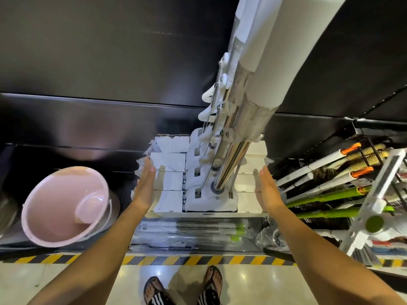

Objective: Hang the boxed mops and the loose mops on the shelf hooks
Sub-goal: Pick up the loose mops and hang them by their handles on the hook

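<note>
1. I see a black shelf back [110, 62] filling the far half of the view, with a darker ledge below it.
2. A row of mops [237, 119] hangs down the middle, one behind the other. Their chrome poles and white sleeves rise toward the top right, and their white heads stack from near to far.
3. On either side of the poles sit white boxes [169, 179], packed side by side in rows; whether they hang or rest on something I cannot tell.
4. A pink bucket [63, 208] lies tilted on the left, its mouth facing me, with a clear insert inside.
5. On the right a rack holds more mops [326, 194] laid at a slant, some green, some with orange tips.
6. Below the boxes lie wrapped mops [189, 232] with green caps, running left to right.
7. A yellow and black strip [154, 259] edges the floor near me.
8. My left hand [144, 186] is flat against the left side of the boxes, fingers straight and pressed together, gripping nothing.
9. My right hand [267, 188] mirrors it at the right side of the boxes, fingers straight and together; I cannot tell if it touches them.
10. My sandals [182, 289] show at the near edge.
</note>
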Demonstrator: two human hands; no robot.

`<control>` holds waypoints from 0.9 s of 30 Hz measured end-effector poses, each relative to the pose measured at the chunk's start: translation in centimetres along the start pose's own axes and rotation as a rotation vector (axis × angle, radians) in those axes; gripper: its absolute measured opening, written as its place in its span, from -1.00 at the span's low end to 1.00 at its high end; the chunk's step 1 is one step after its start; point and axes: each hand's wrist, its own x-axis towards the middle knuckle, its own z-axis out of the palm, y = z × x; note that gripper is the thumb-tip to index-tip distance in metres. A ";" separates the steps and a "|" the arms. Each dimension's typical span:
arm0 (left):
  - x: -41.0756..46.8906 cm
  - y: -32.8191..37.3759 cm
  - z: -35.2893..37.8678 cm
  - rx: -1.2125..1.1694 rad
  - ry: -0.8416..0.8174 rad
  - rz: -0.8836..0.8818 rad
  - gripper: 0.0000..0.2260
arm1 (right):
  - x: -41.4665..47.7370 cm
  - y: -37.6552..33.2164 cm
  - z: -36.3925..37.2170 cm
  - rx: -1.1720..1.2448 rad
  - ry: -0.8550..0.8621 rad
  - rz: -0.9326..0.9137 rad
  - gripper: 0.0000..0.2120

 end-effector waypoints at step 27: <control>4.3 1.3 1.4 0.056 0.010 0.164 -0.49 | 4.2 -1.8 0.2 -0.057 0.031 -0.103 -0.44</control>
